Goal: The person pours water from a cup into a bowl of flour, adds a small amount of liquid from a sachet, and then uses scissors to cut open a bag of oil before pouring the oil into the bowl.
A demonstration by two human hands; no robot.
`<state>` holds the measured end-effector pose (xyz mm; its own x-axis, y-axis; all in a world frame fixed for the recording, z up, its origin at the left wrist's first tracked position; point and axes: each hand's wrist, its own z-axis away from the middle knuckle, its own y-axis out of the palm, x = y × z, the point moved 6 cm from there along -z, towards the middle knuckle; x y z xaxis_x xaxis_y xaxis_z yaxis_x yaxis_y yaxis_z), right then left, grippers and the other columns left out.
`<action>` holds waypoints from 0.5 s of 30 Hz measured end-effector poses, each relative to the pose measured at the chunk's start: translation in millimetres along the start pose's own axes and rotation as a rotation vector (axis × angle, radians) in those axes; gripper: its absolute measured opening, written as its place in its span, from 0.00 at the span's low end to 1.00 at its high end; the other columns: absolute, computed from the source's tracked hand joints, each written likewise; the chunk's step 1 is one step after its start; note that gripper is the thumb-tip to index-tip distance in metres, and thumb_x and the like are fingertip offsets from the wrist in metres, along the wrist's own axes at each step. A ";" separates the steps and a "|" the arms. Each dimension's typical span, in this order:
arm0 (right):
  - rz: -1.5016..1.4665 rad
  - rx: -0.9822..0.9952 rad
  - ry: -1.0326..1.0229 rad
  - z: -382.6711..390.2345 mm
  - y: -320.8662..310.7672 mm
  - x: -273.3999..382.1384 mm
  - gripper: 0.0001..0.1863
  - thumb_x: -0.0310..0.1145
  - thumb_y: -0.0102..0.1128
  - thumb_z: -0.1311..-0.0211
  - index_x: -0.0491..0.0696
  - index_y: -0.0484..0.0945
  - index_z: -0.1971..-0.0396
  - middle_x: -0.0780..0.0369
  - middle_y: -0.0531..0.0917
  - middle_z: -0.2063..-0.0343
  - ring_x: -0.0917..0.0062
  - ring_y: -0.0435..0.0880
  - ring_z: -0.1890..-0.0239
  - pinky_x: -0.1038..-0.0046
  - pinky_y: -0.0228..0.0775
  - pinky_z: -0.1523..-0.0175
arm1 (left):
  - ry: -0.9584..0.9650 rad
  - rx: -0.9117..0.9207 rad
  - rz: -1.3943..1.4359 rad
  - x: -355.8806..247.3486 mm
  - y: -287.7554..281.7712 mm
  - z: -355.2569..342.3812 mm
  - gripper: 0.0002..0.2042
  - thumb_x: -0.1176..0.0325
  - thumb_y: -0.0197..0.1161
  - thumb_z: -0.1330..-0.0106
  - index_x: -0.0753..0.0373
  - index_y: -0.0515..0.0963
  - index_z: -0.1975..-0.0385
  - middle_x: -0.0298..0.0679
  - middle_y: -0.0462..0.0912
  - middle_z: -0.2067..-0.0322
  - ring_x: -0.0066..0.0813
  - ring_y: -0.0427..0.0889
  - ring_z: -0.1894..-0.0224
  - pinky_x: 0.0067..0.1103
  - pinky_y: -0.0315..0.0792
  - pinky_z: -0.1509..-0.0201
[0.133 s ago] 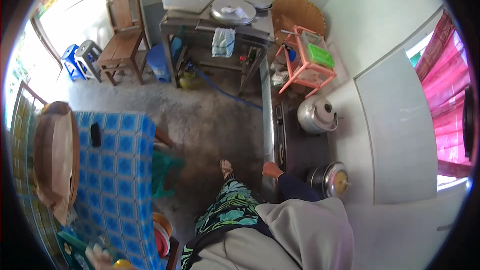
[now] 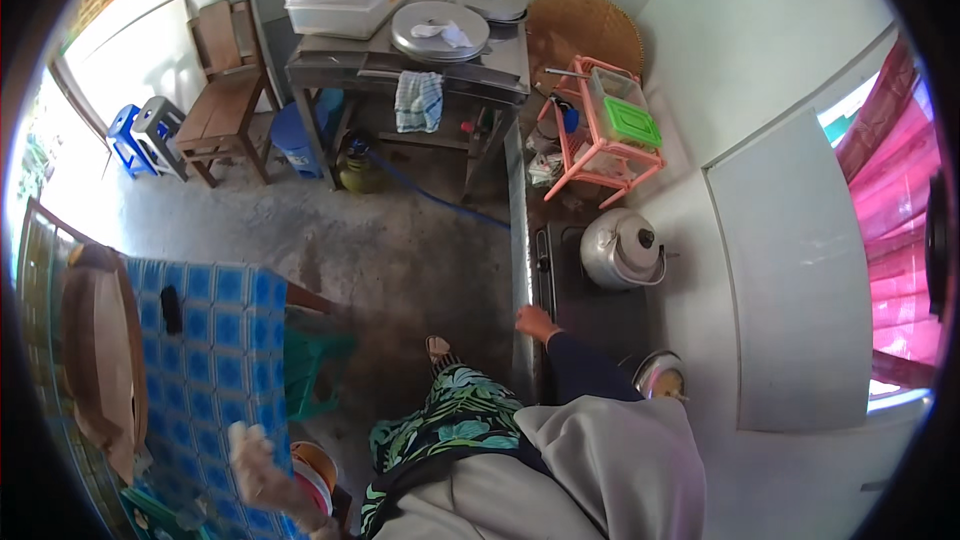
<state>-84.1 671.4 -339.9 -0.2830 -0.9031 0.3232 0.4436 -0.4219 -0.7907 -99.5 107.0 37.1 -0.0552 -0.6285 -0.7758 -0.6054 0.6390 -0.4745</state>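
Dark stove (image 2: 600, 325): along the wall on the right, handiest thing around
Right hand (image 2: 537, 323): just by the stove's front edge, fingers curled in, can't tell if touching or gripping anything
Left hand (image 2: 260, 465): beside or over the blue checked tablecloth (image 2: 215, 340), way too blurry to tell clenched, loose or loaded
Foot (image 2: 437, 346): out ahead, so probably mid-stride
Floor strip (image 2: 390, 310): between table and stove, calls for keeping the dark sleeve (image 2: 590, 365) off that edge
Kettle (image 2: 617, 248): silver, lid on, farther up the stove

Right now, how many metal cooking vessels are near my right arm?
2: the silver kettle, beyond the right hand, and the metal pot, partly behind the dark sleeve. The sleeve may hide more.
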 end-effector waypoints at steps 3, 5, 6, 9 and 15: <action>-0.111 -0.328 0.067 -79.9 -93.3 -45.3 0.10 0.33 0.55 0.48 0.44 0.80 0.71 0.48 0.82 0.68 0.48 0.81 0.61 0.50 0.72 0.56 | -0.452 0.245 0.174 32.2 106.2 33.8 0.11 0.71 0.53 0.27 0.72 0.81 0.58 0.39 0.84 0.69 0.17 0.75 0.73 0.14 0.70 0.70; -0.126 -0.520 0.097 -129.2 -155.5 -59.2 0.08 0.32 0.55 0.46 0.44 0.80 0.72 0.48 0.82 0.70 0.48 0.81 0.62 0.50 0.71 0.58 | -0.431 0.355 0.054 32.9 138.4 41.5 0.11 0.70 0.53 0.27 0.71 0.80 0.60 0.37 0.82 0.72 0.17 0.74 0.74 0.14 0.69 0.71; -0.128 -0.600 0.105 -151.0 -190.4 -60.9 0.08 0.32 0.55 0.46 0.44 0.80 0.72 0.48 0.82 0.70 0.49 0.81 0.62 0.50 0.72 0.59 | -0.405 0.448 -0.065 35.9 153.1 46.0 0.11 0.69 0.53 0.27 0.70 0.80 0.62 0.35 0.81 0.74 0.17 0.74 0.75 0.14 0.68 0.72; -0.145 -0.766 0.271 -209.7 -273.3 -94.7 0.08 0.31 0.55 0.45 0.46 0.81 0.70 0.49 0.83 0.71 0.51 0.82 0.63 0.53 0.74 0.59 | -0.526 0.488 0.175 103.7 180.2 67.4 0.12 0.64 0.55 0.27 0.66 0.78 0.68 0.34 0.77 0.77 0.18 0.72 0.76 0.15 0.66 0.74; -0.167 -1.025 0.483 -280.4 -348.1 -154.9 0.10 0.29 0.58 0.47 0.44 0.78 0.64 0.50 0.82 0.71 0.56 0.83 0.64 0.55 0.74 0.59 | -1.216 0.962 1.388 193.9 267.2 55.5 0.11 0.61 0.51 0.28 0.60 0.72 0.71 0.30 0.65 0.72 0.23 0.63 0.72 0.20 0.61 0.71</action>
<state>-433.2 980.7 -260.6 -0.6684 -0.6232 0.4059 -0.4692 -0.0701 -0.8803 -227.9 180.5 -263.2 0.6701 0.6515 -0.3559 -0.0979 0.5528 0.8276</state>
